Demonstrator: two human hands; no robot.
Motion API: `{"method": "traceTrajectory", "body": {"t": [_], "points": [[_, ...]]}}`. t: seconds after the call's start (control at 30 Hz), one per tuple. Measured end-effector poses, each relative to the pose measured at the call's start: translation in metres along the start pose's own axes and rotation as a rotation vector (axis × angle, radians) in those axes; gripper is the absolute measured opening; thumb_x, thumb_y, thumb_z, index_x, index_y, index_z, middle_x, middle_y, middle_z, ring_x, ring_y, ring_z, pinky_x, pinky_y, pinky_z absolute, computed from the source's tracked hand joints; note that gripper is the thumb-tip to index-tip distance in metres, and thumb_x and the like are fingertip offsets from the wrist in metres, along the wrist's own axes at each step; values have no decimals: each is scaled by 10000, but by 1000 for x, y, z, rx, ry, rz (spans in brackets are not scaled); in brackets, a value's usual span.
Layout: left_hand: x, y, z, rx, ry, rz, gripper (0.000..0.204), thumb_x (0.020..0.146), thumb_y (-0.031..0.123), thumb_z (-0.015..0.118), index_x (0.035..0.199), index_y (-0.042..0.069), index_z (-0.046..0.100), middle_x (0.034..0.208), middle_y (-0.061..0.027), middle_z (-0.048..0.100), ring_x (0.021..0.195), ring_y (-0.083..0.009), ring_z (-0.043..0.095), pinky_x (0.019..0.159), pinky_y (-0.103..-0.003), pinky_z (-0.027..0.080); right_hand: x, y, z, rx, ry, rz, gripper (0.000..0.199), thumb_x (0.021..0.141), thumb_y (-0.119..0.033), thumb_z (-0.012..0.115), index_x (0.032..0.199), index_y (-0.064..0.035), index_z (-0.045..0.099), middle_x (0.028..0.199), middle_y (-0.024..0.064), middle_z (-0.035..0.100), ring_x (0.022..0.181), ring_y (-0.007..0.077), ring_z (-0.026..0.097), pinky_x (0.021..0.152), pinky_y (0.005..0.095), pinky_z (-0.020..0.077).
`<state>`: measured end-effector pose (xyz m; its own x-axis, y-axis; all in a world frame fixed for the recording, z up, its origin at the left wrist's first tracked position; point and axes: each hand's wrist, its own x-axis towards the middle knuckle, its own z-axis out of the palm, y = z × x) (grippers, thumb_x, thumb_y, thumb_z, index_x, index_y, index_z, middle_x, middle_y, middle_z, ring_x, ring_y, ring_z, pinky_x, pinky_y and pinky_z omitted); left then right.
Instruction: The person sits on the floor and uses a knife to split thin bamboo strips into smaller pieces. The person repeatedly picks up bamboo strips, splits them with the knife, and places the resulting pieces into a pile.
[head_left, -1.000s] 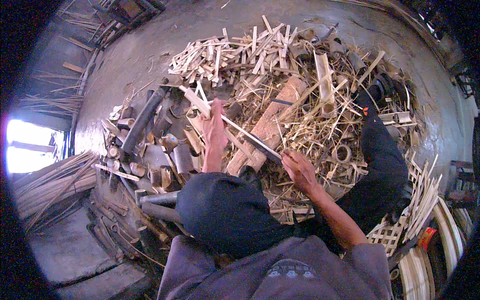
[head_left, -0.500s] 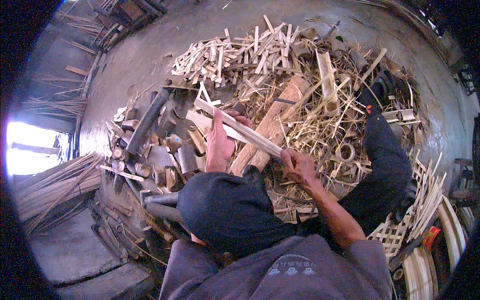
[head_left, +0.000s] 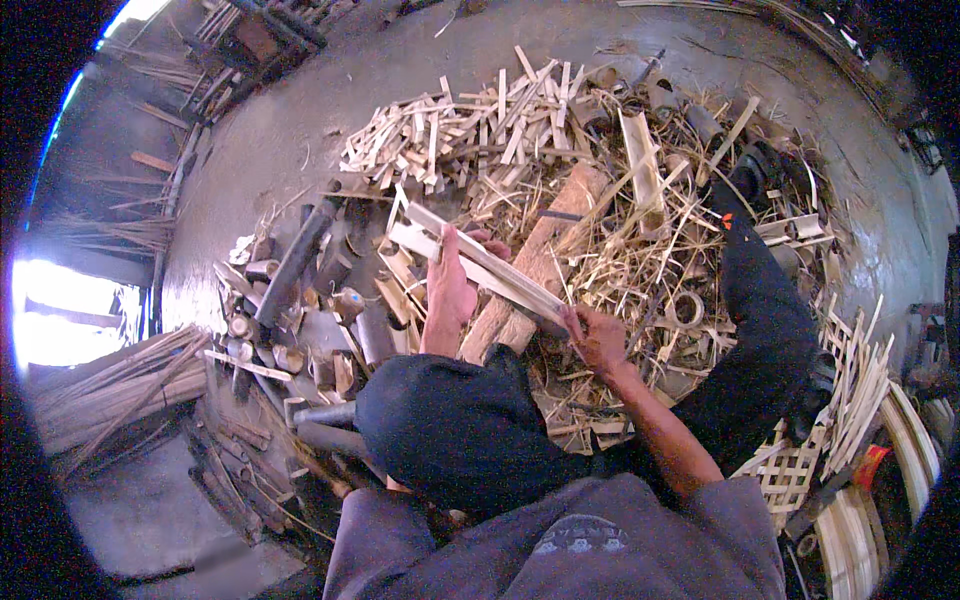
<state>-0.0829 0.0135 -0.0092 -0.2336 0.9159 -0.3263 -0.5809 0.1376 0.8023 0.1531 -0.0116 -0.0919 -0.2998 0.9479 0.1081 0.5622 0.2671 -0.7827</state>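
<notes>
My left hand [head_left: 452, 288] clasps the split bamboo pieces [head_left: 500, 270] above the wooden beam [head_left: 555, 233]; my right hand [head_left: 598, 340] clamps its fingers on their near end; beyond, a heap of pale strips [head_left: 432, 138] lies ready cut; the dark bamboo tube [head_left: 297, 262] seems unsplit

Bamboo strips [head_left: 505, 275] over block [head_left: 540, 243], shavings [head_left: 640, 265] right

The held bamboo strips [head_left: 525, 287] look smooth and matt, as do the pale slats [head_left: 460, 130] heaped toward the floor's far edge. The wooden plank [head_left: 540, 260] is rough and grainy; the shavings [head_left: 630, 265] are dry and fibrous. Dark bamboo tubes [head_left: 296, 262] look smooth. The floor [head_left: 300, 130] gleams toward its left edge. Trousers [head_left: 450, 400] and shirt [head_left: 480, 550] are matt cloth.
</notes>
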Motion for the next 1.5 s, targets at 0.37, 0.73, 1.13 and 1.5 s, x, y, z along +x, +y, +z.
{"method": "traceTrajectory", "body": {"t": [0.37, 0.73, 1.13, 1.5], "points": [[41, -30, -24, -90, -588, -109, 688, 907, 540, 451, 1363, 32, 369, 1332, -204, 465, 1216, -343, 463, 1049, -515, 351, -10, -2, -39, -117, 54, -181, 423, 921, -393, 490, 1044, 9, 538, 965, 234, 612, 837, 395, 622, 672, 463, 496], [7, -59, 77, 144, -556, -398, 676, 924, 592, 359, 1370, 84, 366, 1342, -154, 469, 1210, -302, 482, 914, -477, 472, -113, 12, -266, -299, 380, 544, 296, 874, -295, 586, 1095, -97, 584, 932, 170, 643, 890, 352, 628, 743, 440, 504], [-53, -63, 77, 639, -614, -489, 395, 991, 284, 435, 1261, -4, 460, 1086, -177, 625, 929, -231, 638, 824, -329, 499, -204, 155, -473, -1148, 673, 799, 486, 871, -366, 556, 1255, -71, 519, 1160, 193, 559, 1065, 364, 544, 903, 438, 442], [-61, -13, 83, 1244, -1004, -243, 271, 961, 184, 473, 883, -18, 635, 803, -75, 652, 744, -153, 620, 704, -285, 496, 40, 37, -115, -159, 100, -4, 218, 873, -276, 538, 846, -59, 536, 797, 166, 595, 803, 381, 593, 689, 480, 479]]}}
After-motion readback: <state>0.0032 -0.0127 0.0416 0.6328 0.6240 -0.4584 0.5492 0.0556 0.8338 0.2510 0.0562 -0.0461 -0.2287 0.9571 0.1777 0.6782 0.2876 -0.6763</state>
